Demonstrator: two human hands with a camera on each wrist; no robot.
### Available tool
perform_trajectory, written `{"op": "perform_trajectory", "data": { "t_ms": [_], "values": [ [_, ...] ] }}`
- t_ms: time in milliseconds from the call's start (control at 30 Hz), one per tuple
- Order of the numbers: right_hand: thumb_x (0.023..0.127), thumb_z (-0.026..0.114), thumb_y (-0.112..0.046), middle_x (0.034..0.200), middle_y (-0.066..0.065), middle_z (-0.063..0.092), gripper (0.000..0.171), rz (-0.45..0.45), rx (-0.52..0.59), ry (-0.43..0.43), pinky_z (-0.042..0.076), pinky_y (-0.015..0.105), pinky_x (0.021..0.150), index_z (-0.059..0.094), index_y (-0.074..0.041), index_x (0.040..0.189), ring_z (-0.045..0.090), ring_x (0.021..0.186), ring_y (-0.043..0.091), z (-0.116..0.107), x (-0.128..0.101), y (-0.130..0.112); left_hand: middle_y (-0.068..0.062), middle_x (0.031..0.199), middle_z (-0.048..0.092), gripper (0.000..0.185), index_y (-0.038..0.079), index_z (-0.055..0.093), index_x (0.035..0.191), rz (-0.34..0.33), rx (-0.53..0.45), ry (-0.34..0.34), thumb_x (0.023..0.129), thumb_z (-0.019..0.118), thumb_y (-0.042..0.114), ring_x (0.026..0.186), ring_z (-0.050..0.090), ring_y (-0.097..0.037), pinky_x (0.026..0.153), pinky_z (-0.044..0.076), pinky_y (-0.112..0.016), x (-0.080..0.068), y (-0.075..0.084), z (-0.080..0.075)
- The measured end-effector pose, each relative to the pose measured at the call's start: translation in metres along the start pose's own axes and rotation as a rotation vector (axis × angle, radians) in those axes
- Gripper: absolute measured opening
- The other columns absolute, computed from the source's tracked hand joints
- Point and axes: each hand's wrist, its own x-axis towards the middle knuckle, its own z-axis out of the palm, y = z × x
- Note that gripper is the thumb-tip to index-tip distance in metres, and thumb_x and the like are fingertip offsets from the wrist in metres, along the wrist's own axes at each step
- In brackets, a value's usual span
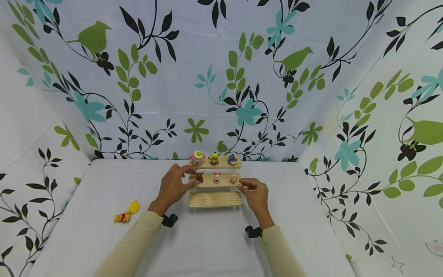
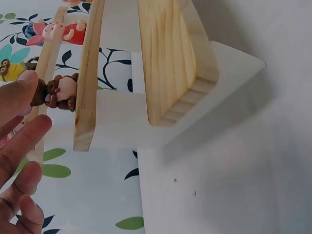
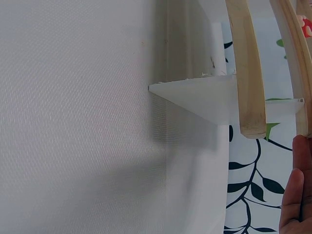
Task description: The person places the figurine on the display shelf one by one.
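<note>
A small three-step wooden shelf [image 1: 215, 181] is seen standing at the middle of the white table [image 1: 104, 184], close to the leaf-printed backdrop [image 1: 221, 77]. On the top step a pink figure with a green hat [image 1: 197, 157], a yellow figure [image 1: 214, 157] and a blue-grey figure [image 1: 232, 159] are lined up; on the middle step a brown bear figure [image 1: 199, 176], a pink pig figure [image 1: 216, 177] and a tan figure [image 1: 234, 179] are set side by side. The bottom step is left bare. Well apart to the left, a yellow toy [image 1: 127, 212] is lying on its side on the table.

The left hand [image 1: 173, 186] is held at the left end of the shelf, fingers loosely spread and nearly straight, the fingertips [image 2: 29, 83] brought right up against the brown bear figure; nothing is clasped. The right hand [image 1: 254, 192] is placed at the right end of the middle step, fingers bent toward the board; whether the board is pinched or only touched cannot be told. Both forearms are covered by beige sleeves [image 1: 138, 238].

In the right wrist view only a fingertip edge is caught, and the shelf's boards are cut off by the frame. The figures' details are too small to be made out.
</note>
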Motion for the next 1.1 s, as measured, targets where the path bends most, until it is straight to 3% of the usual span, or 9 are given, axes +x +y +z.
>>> {"op": "perform_trajectory", "data": {
  "t_ms": [400, 633, 1100],
  "values": [
    [0.083, 0.092, -0.014, 0.106, 0.003, 0.082, 0.019, -0.008, -0.002, 0.007, 0.057, 0.019, 0.080, 0.086, -0.016, 0.101, 0.076, 0.098, 0.015, 0.001, 0.001, 0.000, 0.001, 0.108, 0.081, 0.042, 0.021, 0.077, 0.124, -0.075, 0.022, -0.019, 0.086, 0.091, 0.033, 0.096, 0.061, -0.027, 0.074, 0.046, -0.035, -0.020, -0.015, -0.032],
    [0.083, 0.092, -0.014, 0.107, 0.005, 0.081, 0.019, -0.006, 0.010, 0.004, 0.057, 0.020, 0.080, 0.086, -0.014, 0.101, 0.076, 0.099, 0.021, 0.001, 0.000, -0.001, 0.000, 0.105, 0.082, 0.040, 0.021, 0.079, 0.122, -0.103, 0.022, -0.031, 0.086, 0.091, 0.031, 0.094, 0.058, -0.022, 0.075, 0.046, -0.035, -0.030, -0.022, -0.041],
    [0.084, 0.091, -0.013, 0.107, 0.003, 0.081, 0.019, -0.007, 0.009, 0.001, 0.056, 0.019, 0.080, 0.086, -0.015, 0.102, 0.076, 0.099, 0.018, 0.002, -0.001, -0.001, -0.001, 0.103, 0.082, 0.035, 0.019, 0.080, 0.118, -0.139, 0.074, -0.055, 0.087, 0.090, 0.031, 0.095, 0.060, -0.026, 0.072, 0.045, -0.034, -0.056, -0.057, -0.060]
  ]
}}
